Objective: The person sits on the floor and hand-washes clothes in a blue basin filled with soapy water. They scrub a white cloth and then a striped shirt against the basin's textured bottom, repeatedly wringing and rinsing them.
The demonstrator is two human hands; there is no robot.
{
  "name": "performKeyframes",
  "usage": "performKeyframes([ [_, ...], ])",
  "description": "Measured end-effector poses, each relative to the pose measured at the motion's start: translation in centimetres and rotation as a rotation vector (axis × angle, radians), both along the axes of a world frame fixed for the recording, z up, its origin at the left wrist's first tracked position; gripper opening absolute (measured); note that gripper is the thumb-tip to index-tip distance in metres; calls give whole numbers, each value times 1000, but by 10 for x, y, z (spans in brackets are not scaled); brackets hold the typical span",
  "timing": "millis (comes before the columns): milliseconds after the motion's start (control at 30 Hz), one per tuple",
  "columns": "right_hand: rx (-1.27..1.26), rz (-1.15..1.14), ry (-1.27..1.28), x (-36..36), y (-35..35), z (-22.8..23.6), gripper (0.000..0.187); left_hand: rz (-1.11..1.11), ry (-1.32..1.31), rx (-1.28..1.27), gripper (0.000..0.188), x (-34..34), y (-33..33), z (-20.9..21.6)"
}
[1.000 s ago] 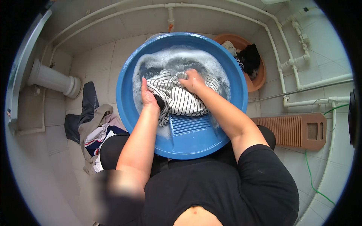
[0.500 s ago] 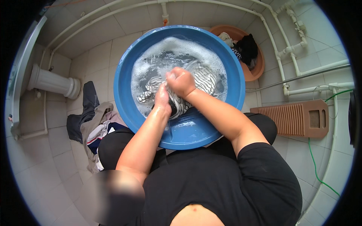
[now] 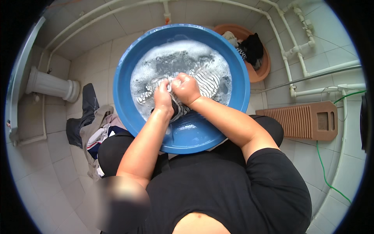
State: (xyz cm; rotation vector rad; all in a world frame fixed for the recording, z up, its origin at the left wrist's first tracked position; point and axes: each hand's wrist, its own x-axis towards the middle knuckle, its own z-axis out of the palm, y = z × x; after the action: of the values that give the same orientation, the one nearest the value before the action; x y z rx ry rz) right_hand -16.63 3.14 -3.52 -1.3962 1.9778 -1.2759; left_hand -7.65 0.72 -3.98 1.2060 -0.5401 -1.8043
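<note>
A large blue basin (image 3: pixel 123 84) of foamy water stands in front of me, between my knees. In it lies a wet black-and-white striped garment (image 3: pixel 206 82), partly under the suds (image 3: pixel 175 50). My left hand (image 3: pixel 163 97) is closed on a bunched part of the garment near the middle of the basin. Right beside it, my right hand (image 3: pixel 186 89) makes a fist around the same cloth. The knuckles of both hands are close together, and the cloth between the palms is mostly hidden. A dark patch of fabric shows under my left wrist.
To the left, a pile of clothes (image 3: pixel 93 128) lies on the tiled floor near a white pedestal (image 3: pixel 52 84). An orange basin (image 3: pixel 266 68) with dark and striped clothes stands behind at the right. A brown washboard (image 3: pixel 298 121) is by my right knee, near white pipes and a green hose (image 3: pixel 327 179).
My left hand has moved up against the right fist, its fingers now curled on the cloth. My right hand has lowered slightly. The whole view has shifted a little.
</note>
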Motion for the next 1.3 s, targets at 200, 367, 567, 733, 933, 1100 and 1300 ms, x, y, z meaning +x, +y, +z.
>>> performKeyframes([
  [200, -219, 251, 87, 23, 7, 7, 18, -4, 126, 136, 33, 14, -15, -26],
  [367, 59, -52, 321, -45, -60, -23, 31, 85, 173, -148, 24, -7, -13, 7],
  [567, 666, 396, 497, -72, -79, -50, 68, 238, 303, -42, 17, 14, -48, -57],
  [733, 490, 278, 382, -93, -79, -65, 49, 249, 211, -36, 23, 6, -44, -53],
  [933, -12, 362, -118, -12, -41, -4, 16, 68, 477, 112, 26, 14, -48, -33],
  [1100, -379, 579, 201, 42, 10, 49, 9, 28, 461, 27, 29, 23, -36, -28],
  [1300, 83, 60, 52, -11, -32, 3, 27, -54, 193, 161, 28, -5, -10, -1],
])
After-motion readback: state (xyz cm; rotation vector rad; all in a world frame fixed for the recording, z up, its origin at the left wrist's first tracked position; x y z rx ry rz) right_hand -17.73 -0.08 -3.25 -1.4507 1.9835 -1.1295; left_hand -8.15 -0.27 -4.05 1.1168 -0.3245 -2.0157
